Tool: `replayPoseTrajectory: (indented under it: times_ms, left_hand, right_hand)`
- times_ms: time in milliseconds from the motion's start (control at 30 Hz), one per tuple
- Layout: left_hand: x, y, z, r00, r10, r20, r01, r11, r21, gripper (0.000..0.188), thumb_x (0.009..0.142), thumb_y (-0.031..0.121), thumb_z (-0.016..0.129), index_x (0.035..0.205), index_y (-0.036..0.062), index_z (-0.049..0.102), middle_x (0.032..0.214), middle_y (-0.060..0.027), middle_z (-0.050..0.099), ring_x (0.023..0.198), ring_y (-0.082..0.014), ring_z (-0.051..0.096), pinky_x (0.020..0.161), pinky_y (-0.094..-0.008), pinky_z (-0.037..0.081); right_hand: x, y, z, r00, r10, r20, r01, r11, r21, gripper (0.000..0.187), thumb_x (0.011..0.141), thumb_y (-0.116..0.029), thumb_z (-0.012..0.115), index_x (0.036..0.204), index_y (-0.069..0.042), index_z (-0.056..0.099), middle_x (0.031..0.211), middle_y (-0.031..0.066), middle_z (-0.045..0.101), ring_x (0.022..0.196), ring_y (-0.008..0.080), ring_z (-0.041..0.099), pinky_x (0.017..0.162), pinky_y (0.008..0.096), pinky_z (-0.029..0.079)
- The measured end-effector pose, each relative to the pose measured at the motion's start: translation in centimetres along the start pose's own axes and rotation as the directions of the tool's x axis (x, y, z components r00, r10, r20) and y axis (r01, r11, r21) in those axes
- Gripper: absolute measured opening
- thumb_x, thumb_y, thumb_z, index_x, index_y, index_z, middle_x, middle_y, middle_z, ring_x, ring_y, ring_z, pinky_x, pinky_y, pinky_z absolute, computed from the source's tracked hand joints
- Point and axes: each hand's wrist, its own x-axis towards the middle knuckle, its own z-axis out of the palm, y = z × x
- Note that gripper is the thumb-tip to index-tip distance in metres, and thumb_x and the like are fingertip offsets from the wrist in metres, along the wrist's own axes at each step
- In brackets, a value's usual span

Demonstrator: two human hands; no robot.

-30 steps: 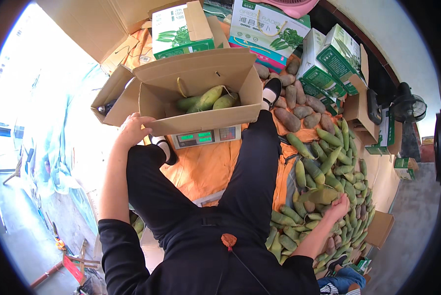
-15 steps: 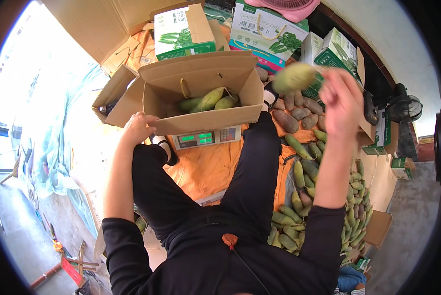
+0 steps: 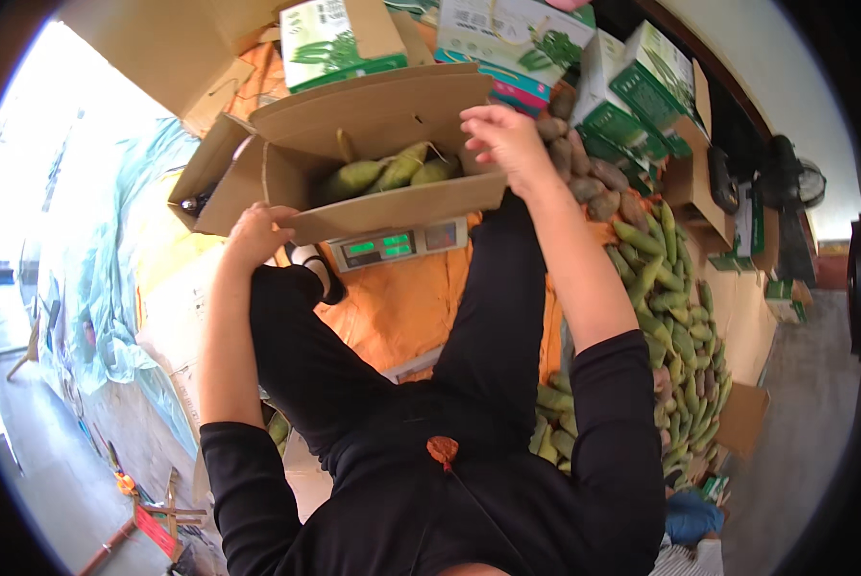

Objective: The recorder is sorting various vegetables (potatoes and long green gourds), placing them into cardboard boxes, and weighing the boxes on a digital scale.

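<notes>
radishes (image 3: 398, 169) lay inside the box (image 3: 397, 215) at eleven o'clock, above a scale (image 3: 395, 248); left hand (image 3: 255, 235) gripped the box's eight-o'clock rim, right hand (image 3: 512, 144) hovered, fingers parted, by its three-o'clock end.

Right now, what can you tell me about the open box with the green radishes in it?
The box is plain brown and looks like cardboard. Its top is open, with the far flap standing up. It appears to sit on a scale. Inside, three radishes show, and a tan cord loop at the far wall. The left hand touches its near left corner; the right hand is at its right end.
</notes>
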Motion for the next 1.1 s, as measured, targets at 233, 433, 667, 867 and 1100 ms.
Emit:
replayPoseTrajectory:
  times_ms: [233, 433, 667, 867, 1100]
  left_hand:
    - [0.5, -0.2, -0.2, 1.0, 0.01, 0.024, -0.011, 0.999, 0.052, 0.038, 0.075, 0.021, 0.068, 0.111, 0.0101, 0.064, 0.104, -0.0213, 0.058, 0.096, -0.0354, 0.058, 0.087, -0.0404, 0.046]
    - [0.8, 0.0, 0.2, 0.998, 0.025, 0.053, -0.027, 0.998, 0.048, 0.04, 0.079, 0.022, 0.063, 0.117, 0.0086, 0.061, 0.118, -0.0178, 0.057, 0.113, -0.0325, 0.053, 0.096, -0.0388, 0.04]
    - [1.4, -1.5, 0.8, 0.997, 0.024, 0.076, -0.024, 1.0, -0.003, 0.04, 0.08, 0.017, 0.062, 0.118, 0.0046, 0.06, 0.119, -0.017, 0.057, 0.116, -0.0298, 0.051, 0.099, -0.0383, 0.038]
    - [1.1, -3.0, 0.5, 0.998, 0.01, 0.067, -0.009, 1.0, -0.021, 0.039, 0.08, 0.015, 0.062, 0.118, 0.0045, 0.06, 0.118, -0.0174, 0.058, 0.115, -0.0284, 0.052, 0.1, -0.0374, 0.037]
    - [0.9, -1.2, 0.6, 1.0, 0.011, 0.019, -0.012, 0.999, 0.043, 0.037, 0.078, 0.016, 0.063, 0.114, 0.0067, 0.063, 0.112, -0.0167, 0.059, 0.108, -0.029, 0.055, 0.095, -0.036, 0.04]
  right_hand:
    - [-10.3, 7.0, -14.0, 0.964, 0.101, -0.245, -0.101, 0.995, 0.012, 0.022, 0.089, -0.019, 0.058, 0.107, -0.007, 0.063, 0.095, 0.0007, 0.063, 0.078, 0.0074, 0.056, 0.065, 0.0223, 0.045]
    - [-24.2, 23.3, -21.0, 0.757, 0.37, -0.538, -0.515, 0.845, -0.144, 0.016, 0.083, -0.012, 0.058, 0.093, -0.003, 0.066, 0.07, 0.0036, 0.063, 0.059, 0.0117, 0.057, 0.052, 0.0274, 0.044]
    - [-38.5, 37.0, -17.9, 0.685, 0.516, -0.514, -0.729, 0.472, -0.496, 0.021, 0.079, -0.021, 0.056, 0.083, -0.004, 0.068, 0.082, 0.0182, 0.066, 0.08, 0.0354, 0.064, 0.072, 0.0404, 0.051]
    - [-41.9, 36.4, -11.6, 0.636, 0.715, -0.292, -0.623, 0.251, -0.741, 0.03, 0.07, -0.031, 0.07, 0.094, -0.013, 0.065, 0.098, 0.0084, 0.066, 0.093, 0.0267, 0.062, 0.077, 0.0405, 0.049]
    - [-43.7, 36.7, -8.1, 0.591, 0.792, -0.155, -0.296, 0.034, -0.955, 0.042, 0.079, -0.041, 0.059, 0.115, -0.019, 0.055, 0.122, 0.0046, 0.054, 0.12, 0.0256, 0.047, 0.094, 0.0489, 0.039]
